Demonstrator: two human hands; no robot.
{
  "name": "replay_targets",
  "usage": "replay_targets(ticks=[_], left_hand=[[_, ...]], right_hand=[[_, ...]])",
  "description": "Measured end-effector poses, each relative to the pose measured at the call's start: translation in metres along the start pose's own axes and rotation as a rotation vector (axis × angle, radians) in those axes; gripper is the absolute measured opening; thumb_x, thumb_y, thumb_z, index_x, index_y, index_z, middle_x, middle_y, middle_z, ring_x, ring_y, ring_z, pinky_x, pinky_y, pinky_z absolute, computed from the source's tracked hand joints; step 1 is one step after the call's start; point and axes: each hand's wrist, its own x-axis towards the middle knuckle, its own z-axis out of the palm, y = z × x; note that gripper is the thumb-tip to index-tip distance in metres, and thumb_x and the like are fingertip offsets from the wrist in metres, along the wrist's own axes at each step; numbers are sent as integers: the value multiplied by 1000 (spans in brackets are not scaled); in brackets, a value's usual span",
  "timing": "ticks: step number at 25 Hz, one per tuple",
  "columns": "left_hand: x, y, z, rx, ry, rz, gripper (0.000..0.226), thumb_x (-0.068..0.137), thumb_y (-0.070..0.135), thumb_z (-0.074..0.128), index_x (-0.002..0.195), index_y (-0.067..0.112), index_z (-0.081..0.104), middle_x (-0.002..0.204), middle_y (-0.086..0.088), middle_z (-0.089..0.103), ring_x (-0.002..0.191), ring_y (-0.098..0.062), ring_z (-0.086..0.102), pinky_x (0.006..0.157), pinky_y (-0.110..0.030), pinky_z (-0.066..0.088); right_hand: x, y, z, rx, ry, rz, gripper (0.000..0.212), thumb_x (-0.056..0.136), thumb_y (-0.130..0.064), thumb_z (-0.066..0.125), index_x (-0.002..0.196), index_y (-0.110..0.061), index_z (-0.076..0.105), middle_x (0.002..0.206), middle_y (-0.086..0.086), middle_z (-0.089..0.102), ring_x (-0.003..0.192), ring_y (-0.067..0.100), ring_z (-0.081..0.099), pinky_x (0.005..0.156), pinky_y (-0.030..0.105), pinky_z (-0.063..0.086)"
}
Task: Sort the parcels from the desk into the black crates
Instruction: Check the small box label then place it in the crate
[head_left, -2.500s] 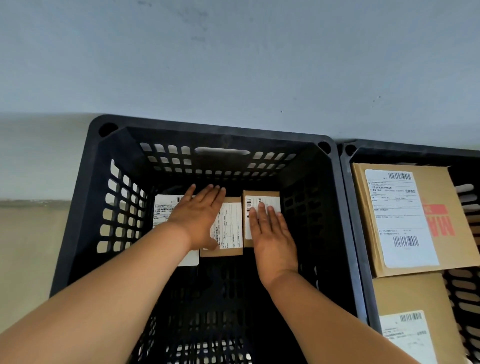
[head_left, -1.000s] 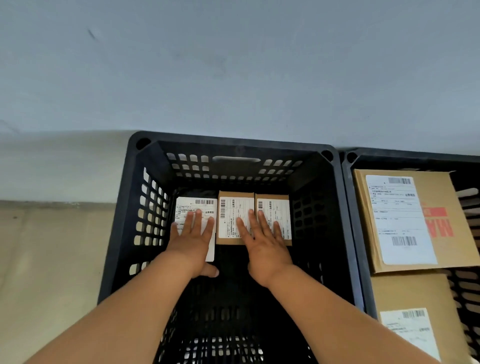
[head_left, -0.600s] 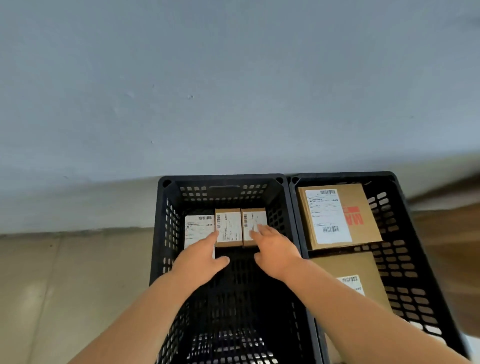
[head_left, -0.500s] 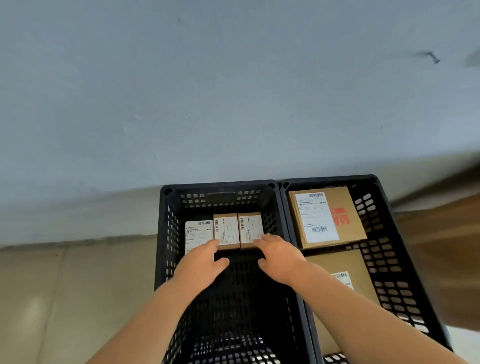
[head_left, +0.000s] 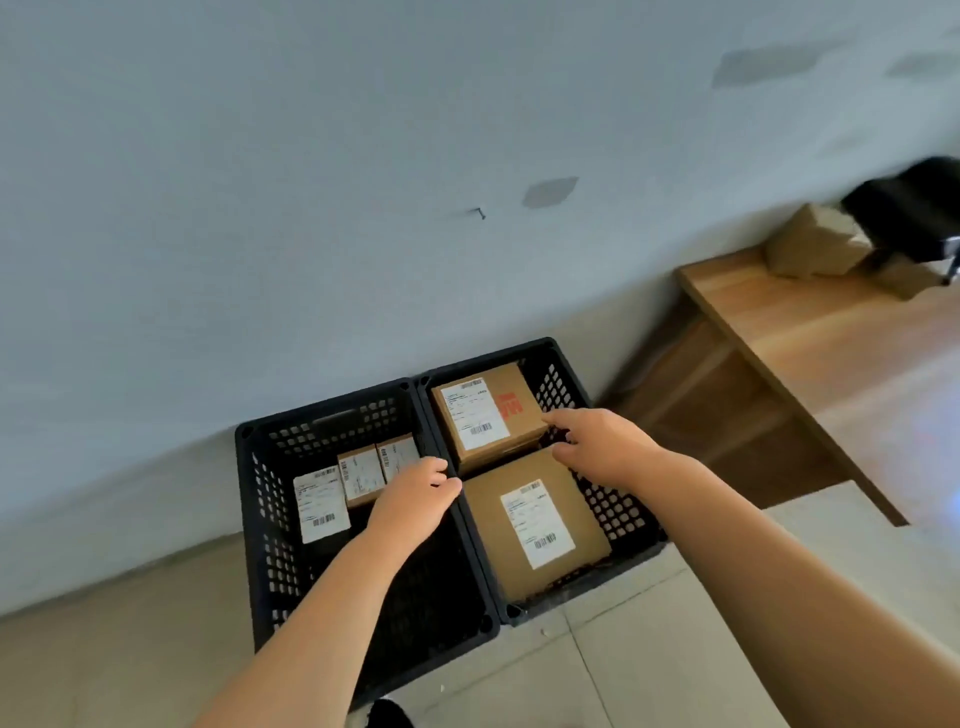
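Hovering empty with fingers loosely curled, the left hand (head_left: 415, 496) and right hand (head_left: 597, 444) hang over the crates (head_left: 613, 514), while remaining parcels (head_left: 815, 247) on the far-right desk (head_left: 810, 332) look stiff, light cardboard, best gripped by opposite sides.

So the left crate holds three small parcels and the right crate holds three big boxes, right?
Not quite. The head view shows the left crate with three small parcels, but the right crate holds only two big boxes, one behind the other.
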Motion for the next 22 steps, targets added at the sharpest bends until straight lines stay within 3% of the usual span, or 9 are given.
replay_targets(ticks=[4, 8, 14, 22], left_hand=[[-20, 94, 57, 13, 48, 133, 40, 92, 37, 46, 130, 26, 50, 123, 8, 60, 88, 0, 53, 66, -19, 36], [-44, 205, 156, -20, 43, 283, 38, 91, 34, 48, 128, 27, 52, 110, 13, 61, 83, -5, 57, 62, -21, 40], [-61, 344, 288, -38, 4, 414, 33, 91, 32, 51, 122, 26, 59, 106, 14, 63, 97, -5, 58, 76, -23, 45], [-13, 465, 366, 33, 40, 515, 29, 92, 34, 52, 119, 27, 61, 100, 18, 58, 86, 4, 53, 66, -12, 38]], right_hand=[[-65, 85, -46, 48, 54, 32, 47, 96, -32, 51, 142, -28, 43, 138, 1, 54, 125, 21, 52, 102, 37, 44], [-141, 217, -96, 104, 133, 85, 46, 95, -30, 52, 141, -25, 45, 138, 0, 54, 125, 19, 51, 104, 36, 43], [-230, 381, -163, 196, 296, 192, 42, 93, -28, 53, 135, -26, 53, 129, -2, 59, 115, 16, 56, 96, 31, 47], [-225, 514, -217, 254, 374, 219, 39, 93, -30, 54, 132, -29, 55, 125, -6, 60, 101, 7, 54, 86, 21, 40]])
